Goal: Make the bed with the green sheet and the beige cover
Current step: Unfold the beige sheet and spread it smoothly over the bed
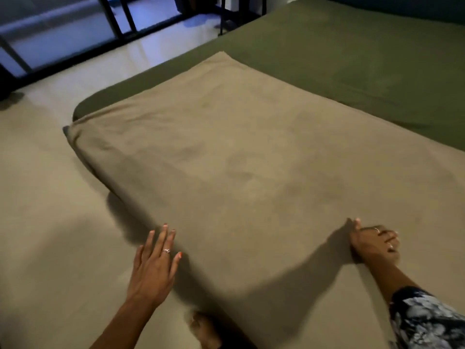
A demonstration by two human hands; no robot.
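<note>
left hand (153, 269) wears a ring; right hand (372, 244) two rings, a dark white-blotched sleeve (425, 321).

Head cam, looking fwd/down over bed (251, 159), close.

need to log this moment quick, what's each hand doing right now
Left hand: open, fingers straight, at the near edge of the beige cover.
Right hand: blurred, fingers curled on the cover; whether it has a grip cannot be told.

Matt beige cloth cover (251, 152) over smooth matt green sheet (352, 59); glossy pale floor (156, 51).
</note>
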